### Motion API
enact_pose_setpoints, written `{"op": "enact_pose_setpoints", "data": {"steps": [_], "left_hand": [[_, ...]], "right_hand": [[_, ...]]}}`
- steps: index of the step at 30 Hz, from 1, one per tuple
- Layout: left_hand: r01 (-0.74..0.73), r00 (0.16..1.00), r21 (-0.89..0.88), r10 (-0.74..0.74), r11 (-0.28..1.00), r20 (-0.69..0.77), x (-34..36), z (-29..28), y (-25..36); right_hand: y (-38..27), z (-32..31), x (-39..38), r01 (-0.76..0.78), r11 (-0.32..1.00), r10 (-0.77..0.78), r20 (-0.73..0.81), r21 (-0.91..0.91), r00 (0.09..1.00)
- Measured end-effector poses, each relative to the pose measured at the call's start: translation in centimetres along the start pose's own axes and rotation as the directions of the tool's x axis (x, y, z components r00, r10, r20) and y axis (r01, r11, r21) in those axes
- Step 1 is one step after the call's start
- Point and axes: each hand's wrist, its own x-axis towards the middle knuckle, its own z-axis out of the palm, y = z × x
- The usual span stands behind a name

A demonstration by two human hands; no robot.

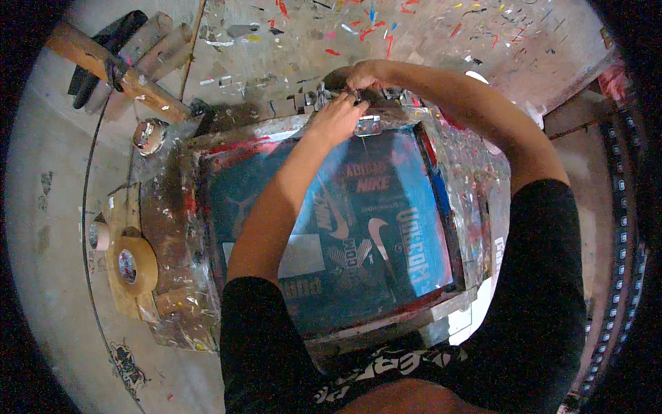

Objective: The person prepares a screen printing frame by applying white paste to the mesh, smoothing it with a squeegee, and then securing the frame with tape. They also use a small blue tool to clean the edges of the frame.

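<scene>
1. Hands first: we see both of them meet at the far edge of the screen-printing frame [314, 234], over the metal hinge clamp [367, 125] that holds this edge.
2. Our left hand [336, 117] is curled with its fingers closed on a small metal part of the clamp, just left of the shiny plate. We judge it as grasping, although the part itself is mostly hidden under the fingers.
3. Our right hand [362, 74] lies just beyond the left one and touches it or almost does. Its fingers pinch down on the same hardware, but we cannot tell exactly which piece.
4. From the grip, the frame stretches back toward our body, and its long axis runs from the clamp to our chest. The blue mesh is directly below our forearms.
5. The left hand is nearer to the shiny plate; the right arm comes in from the side in a bend.
6. Well to the left of the grip lie two tape rolls [131, 265], and wooden-handled tools [117, 69] rest beyond them.
</scene>
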Motion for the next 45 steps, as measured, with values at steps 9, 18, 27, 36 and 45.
{"op": "enact_pose_setpoints", "data": {"steps": [9, 18, 27, 36, 45], "left_hand": [[0.042, 0.999, 0.074, -0.043, 0.996, 0.019, -2.0, 0.4, -1.8], [0.005, 0.967, -0.046, -0.016, 0.999, -0.256, -10.7, -5.3, -0.4], [0.946, 0.323, 0.090, -0.912, 0.310, -0.254, -45.8, -13.1, 15.8], [0.986, 0.153, -0.033, -0.965, 0.164, -0.215, -44.6, -14.2, 18.4], [0.963, 0.194, -0.147, -0.958, 0.228, -0.210, -44.0, -16.0, 18.5]], "right_hand": [[-9.2, 0.1, -3.6, -0.014, 0.984, -0.007, -0.116, -0.176, 0.993], [-13.7, 10.7, -31.7, -0.143, 0.978, 0.204, -0.600, 0.149, 0.773], [-13.5, 34.4, -48.4, -0.245, 0.898, 0.439, -0.764, 0.364, 0.473], [-14.6, 31.9, -49.1, -0.099, 0.871, 0.468, -0.752, 0.482, 0.463], [-15.2, 29.7, -50.2, -0.187, 0.825, 0.550, -0.681, 0.534, 0.483]]}}
